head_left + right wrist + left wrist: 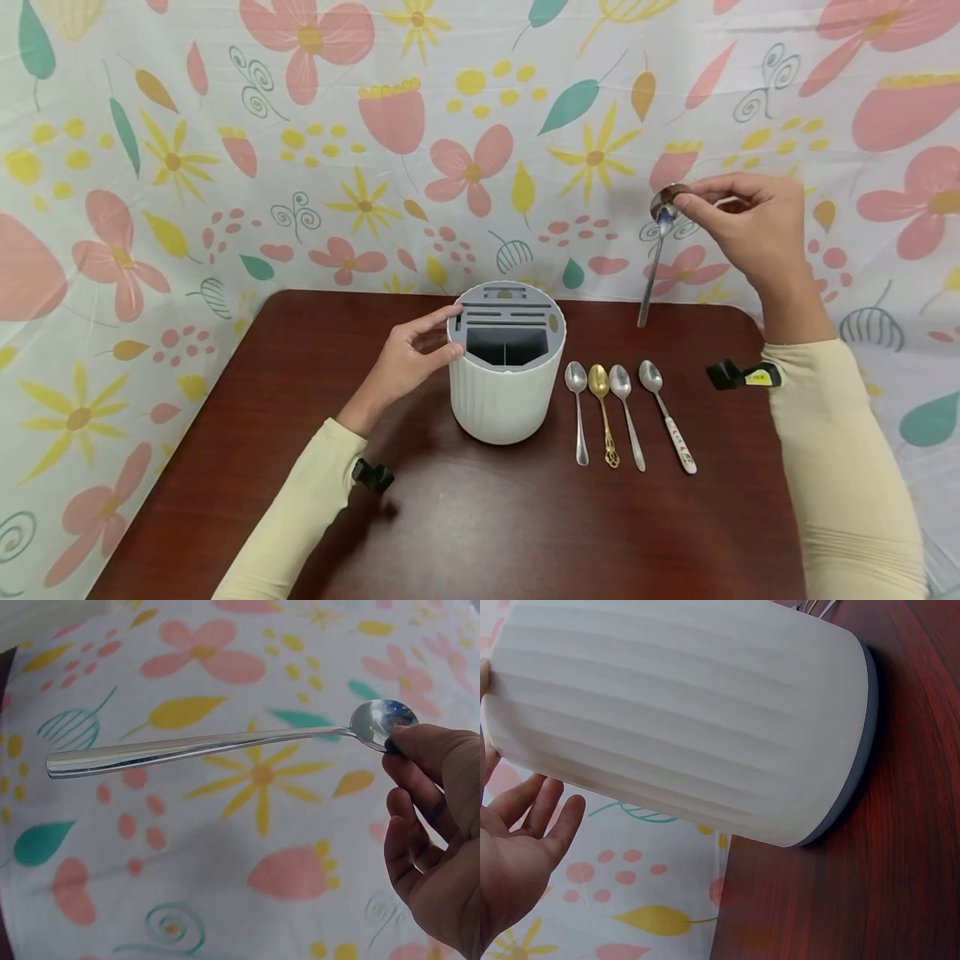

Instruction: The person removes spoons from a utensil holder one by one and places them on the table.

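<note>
In the head view, a white ribbed utensil holder (498,408) with a grey slotted top (517,310) stands upright on the table. My left hand (405,358) touches the left side of its rim with thumb and index finger spread apart; the left wrist view shows the other fingers (568,825) loose beside the wall. Up at the right, my right hand (753,225) pinches a long-handled silver spoon (651,279) by its bowl. The handle hangs down, above the table's back edge. In the right wrist view, thumb and index finger hold the spoon bowl (373,724).
Right of the holder lie a silver spoon (576,379), a gold spoon (599,383), another silver spoon (621,383) and one with a white patterned handle (680,446). The dark wooden table (450,517) meets a flowered cloth (360,125) at the back.
</note>
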The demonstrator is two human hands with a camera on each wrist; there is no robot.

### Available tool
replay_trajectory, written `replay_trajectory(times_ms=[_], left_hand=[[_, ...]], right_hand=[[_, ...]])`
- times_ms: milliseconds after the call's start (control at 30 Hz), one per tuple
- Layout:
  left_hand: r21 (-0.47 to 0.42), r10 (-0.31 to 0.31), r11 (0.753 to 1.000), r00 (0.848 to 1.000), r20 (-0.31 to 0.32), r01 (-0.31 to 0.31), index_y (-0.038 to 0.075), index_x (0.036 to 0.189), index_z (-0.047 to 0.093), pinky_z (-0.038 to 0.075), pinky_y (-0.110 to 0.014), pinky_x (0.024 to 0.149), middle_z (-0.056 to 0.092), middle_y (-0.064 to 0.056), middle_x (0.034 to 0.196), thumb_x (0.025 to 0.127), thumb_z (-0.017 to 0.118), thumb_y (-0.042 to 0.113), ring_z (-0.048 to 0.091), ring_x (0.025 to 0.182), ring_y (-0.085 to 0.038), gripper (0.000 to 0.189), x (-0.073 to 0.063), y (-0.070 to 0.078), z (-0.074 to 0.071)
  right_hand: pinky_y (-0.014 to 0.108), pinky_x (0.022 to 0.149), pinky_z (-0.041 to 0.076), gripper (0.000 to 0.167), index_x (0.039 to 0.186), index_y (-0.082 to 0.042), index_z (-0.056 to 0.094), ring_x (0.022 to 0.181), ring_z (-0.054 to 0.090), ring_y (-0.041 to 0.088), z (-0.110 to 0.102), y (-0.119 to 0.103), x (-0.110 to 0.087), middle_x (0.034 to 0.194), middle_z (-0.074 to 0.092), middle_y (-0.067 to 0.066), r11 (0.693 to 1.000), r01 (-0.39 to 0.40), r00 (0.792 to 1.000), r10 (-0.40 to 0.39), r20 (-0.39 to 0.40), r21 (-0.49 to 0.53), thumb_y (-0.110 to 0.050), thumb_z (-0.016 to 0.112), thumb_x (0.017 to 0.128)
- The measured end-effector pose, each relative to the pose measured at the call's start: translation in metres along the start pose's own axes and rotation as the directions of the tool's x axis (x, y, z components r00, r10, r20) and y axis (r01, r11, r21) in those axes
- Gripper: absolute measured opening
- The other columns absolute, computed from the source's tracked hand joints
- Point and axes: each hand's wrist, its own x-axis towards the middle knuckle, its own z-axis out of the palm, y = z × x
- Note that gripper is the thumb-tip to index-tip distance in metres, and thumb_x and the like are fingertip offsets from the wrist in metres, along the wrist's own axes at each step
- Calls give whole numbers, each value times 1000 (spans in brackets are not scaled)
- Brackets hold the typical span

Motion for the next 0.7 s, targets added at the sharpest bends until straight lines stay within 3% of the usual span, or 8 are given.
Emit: replay_trajectory(times_ms=[333, 567, 700], left_hand=[[4, 5, 1000, 1000, -2, -5, 21, 147, 59, 40, -63, 110, 55, 1, 150, 95, 76, 20, 57, 131, -24, 55, 1, 0, -1], [14, -9, 1000, 1000, 1, 9, 21, 147, 59, 42, -60, 110, 55, 1, 150, 95, 74, 16, 57, 131, -24, 54, 0, 0, 0], [13, -9, 1000, 1000, 0, 9, 21, 147, 58, 42, -61, 110, 55, 1, 150, 96, 74, 17, 57, 131, -24, 54, -1, 0, 1]], right_hand=[[11, 59, 47, 19, 101, 3, 80, 68, 68, -3, -19, 38, -14, 76, 74, -18, 994, -113, 993, 113, 35, -1, -7, 83, 85], [9, 64, 48, 20, 102, 1, 81, 76, 67, -4, -34, 58, -28, 85, 73, -24, 981, -176, 981, 181, 68, -76, -13, 82, 87], [7, 64, 47, 23, 104, 3, 80, 75, 66, -9, -41, 74, -37, 82, 72, -28, 970, -202, 972, 215, 97, -132, -15, 82, 88]])
